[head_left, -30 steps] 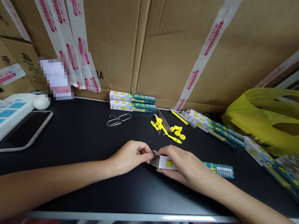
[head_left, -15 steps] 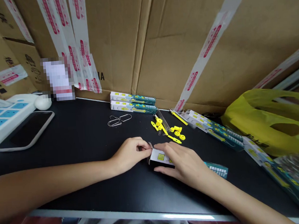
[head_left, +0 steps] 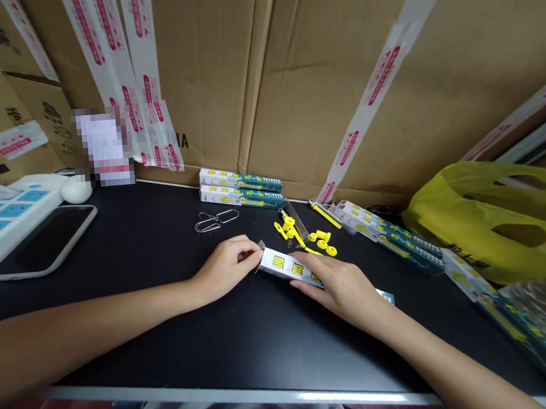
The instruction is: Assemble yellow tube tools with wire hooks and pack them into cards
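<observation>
A long narrow white-and-teal cardboard box (head_left: 282, 265) with yellow-backed lettering lies aslant just above the black tabletop. My right hand (head_left: 338, 281) wraps over its middle, thumb on the near side and fingers on the far side. At the box's left end, a small end flap stands out, and my left hand (head_left: 233, 261) pinches at that flap with thumb and forefinger. Behind the box lie loose yellow plastic parts (head_left: 322, 243), a clear tube (head_left: 297, 218) and small springs. Bent metal wire hooks (head_left: 215, 220) rest farther left.
Two similar boxes (head_left: 241, 195) lie at the back against the cardboard wall (head_left: 206, 77). More boxes (head_left: 389, 236) run along the right, beside a yellow plastic bag (head_left: 467, 214). A phone (head_left: 44, 241) and a white power strip (head_left: 13, 212) occupy the left.
The box has moved left and slightly away from me, and more of its lettered face shows. My right hand now grips it farther from the flap end; my left hand has shifted left with it.
</observation>
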Motion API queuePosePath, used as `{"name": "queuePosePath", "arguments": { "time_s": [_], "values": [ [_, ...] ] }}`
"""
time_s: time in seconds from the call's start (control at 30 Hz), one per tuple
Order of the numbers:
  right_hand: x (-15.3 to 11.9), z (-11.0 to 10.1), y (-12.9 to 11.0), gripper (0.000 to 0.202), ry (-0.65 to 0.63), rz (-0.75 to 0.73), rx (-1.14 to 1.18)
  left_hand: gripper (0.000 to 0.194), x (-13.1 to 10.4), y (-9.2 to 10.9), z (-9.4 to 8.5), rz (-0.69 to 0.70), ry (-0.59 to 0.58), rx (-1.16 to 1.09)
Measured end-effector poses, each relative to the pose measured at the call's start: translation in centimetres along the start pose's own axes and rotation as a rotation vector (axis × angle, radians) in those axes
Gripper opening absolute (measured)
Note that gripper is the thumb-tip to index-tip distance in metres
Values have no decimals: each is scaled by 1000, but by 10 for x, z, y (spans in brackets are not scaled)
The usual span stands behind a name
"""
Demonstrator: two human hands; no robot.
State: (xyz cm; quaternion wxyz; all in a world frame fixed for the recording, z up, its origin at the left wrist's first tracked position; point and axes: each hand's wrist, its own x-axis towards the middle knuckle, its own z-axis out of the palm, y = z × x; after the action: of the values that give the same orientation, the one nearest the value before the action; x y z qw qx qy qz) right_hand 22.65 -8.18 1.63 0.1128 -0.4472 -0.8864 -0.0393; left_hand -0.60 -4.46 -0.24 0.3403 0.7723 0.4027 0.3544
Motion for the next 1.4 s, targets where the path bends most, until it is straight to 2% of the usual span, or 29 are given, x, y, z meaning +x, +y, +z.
{"name": "queuePosePath", "arguments": {
  "time_s": [0.13, 0.23, 0.4, 0.7, 0.83, 1.17, 1.23, 1.33, 1.4],
  "values": [
    [2, -1, 7, 35, 3, 21, 8, 27, 1, 2, -9, 71, -24, 133],
    [3, -1, 10, 34, -9, 17, 14, 29, 4, -1, -14, 110, -1, 226],
    [3, -1, 11, 34, -8, 0, 45, 41, 5, -3, -18, 156, 5, 242],
    [0, -1, 9, 33, -4, -28, 89, 9, 5, -4, -15, 272, -34, 240],
    [0, 0, 9, 34, -6, -16, 87, 9, 5, -4, -15, 299, -97, 252],
    [0, 0, 12, 35, 25, -25, 95, 19, 3, 4, -20, 145, -206, 209],
    [0, 0, 11, 35, 15, -27, 92, 15, 4, 3, -18, 86, -241, 132],
    [0, -1, 9, 36, -7, -29, 89, 10, 6, -1, -13, -13, -208, -88],
    [0, -1, 8, 36, -13, -29, 89, 12, 7, -4, -10, -69, -195, -244]
  ]
}}
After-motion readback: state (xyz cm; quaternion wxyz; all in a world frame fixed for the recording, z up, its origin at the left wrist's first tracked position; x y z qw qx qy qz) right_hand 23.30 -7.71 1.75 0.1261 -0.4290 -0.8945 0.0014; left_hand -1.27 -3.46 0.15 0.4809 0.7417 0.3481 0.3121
